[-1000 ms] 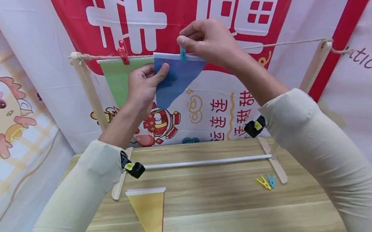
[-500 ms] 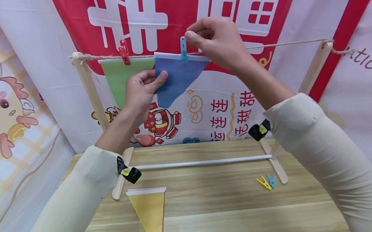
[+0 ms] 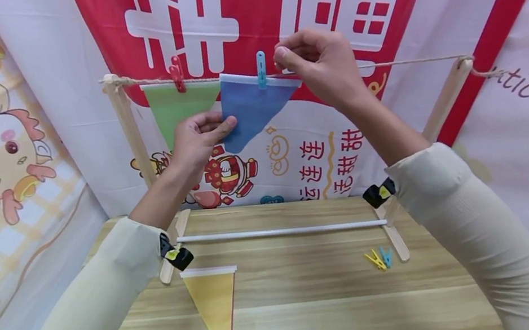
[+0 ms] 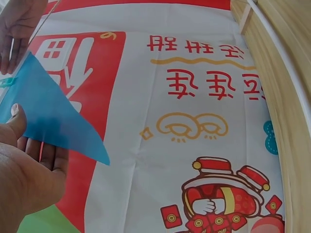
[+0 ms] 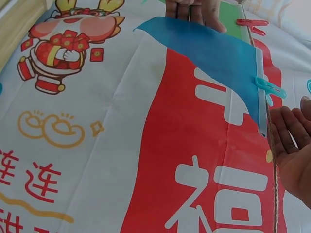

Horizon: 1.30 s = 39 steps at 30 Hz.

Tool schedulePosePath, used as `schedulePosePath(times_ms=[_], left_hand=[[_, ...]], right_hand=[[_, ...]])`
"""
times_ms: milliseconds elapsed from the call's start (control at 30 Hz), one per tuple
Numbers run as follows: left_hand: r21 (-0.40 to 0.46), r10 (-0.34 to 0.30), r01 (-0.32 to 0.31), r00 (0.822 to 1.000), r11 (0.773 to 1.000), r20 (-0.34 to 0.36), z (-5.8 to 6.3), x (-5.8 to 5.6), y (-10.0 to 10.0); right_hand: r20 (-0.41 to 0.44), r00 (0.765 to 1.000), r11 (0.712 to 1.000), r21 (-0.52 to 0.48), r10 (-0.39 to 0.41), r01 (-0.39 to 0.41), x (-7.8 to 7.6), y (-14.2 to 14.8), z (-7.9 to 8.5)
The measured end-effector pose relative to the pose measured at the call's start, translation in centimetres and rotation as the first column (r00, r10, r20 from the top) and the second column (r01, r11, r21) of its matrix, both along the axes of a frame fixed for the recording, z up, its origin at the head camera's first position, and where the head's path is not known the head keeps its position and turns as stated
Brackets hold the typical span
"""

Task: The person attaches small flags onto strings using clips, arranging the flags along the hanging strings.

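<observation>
Right fingers (image 3: 290,57) have cleared the blue flag's (image 3: 256,106) top-edge clip (image 3: 261,69).

Lots of room along the rope (image 3: 413,60), from the right hand (image 3: 324,67) to the right post (image 3: 449,94). On the other side, blue peg (image 3: 261,71) just beside that hand, in the way, then red peg (image 3: 177,75). In front of the green flag (image 3: 176,107), left hand (image 3: 195,141) in the way. Under the blue flag (image 3: 257,100), big gap down to the white rod (image 3: 280,232). Nearer, wide room on the table (image 3: 319,322) between yellow flag (image 3: 214,309) and two small pegs (image 3: 386,257).
</observation>
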State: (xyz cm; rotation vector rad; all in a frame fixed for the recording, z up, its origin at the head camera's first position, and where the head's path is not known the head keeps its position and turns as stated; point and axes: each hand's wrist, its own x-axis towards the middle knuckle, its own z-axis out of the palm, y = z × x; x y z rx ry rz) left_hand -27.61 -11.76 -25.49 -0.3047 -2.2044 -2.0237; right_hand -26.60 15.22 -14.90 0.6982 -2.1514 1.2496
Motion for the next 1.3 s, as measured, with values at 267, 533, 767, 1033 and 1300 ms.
schedulePosePath(times_ms=[267, 533, 767, 1033, 1300], left_hand=[[-0.038, -0.007, 0.009, 0.999, 0.999, 0.048, -1.0, 0.2, -0.4], [-0.069, -0.023, 0.028, 0.997, 0.997, 0.070, -1.9, 0.0, -0.9], [-0.110, -0.020, 0.030, 0.995, 0.993, 0.094, -3.2, 0.0, -1.4], [-0.147, -0.054, 0.072, 0.991, 0.987, 0.126, -4.4, -0.1, -1.9], [-0.170, -0.070, 0.092, 0.989, 0.981, 0.131, -5.5, -0.3, -2.3]], right_hand=[[-0.049, 0.996, 0.995, -0.062, 0.075, -0.078, 0.1, 0.6, -0.7], [-0.077, 0.990, 0.989, -0.083, 0.115, -0.121, 0.2, 0.8, -1.1], [-0.076, 0.982, 0.979, -0.097, 0.174, -0.181, 0.6, 1.2, -2.3], [-0.063, 0.974, 0.969, -0.104, 0.219, -0.225, 0.7, 1.7, -4.0], [-0.021, 0.974, 0.968, -0.110, 0.225, -0.226, 0.7, 2.0, -5.6]])
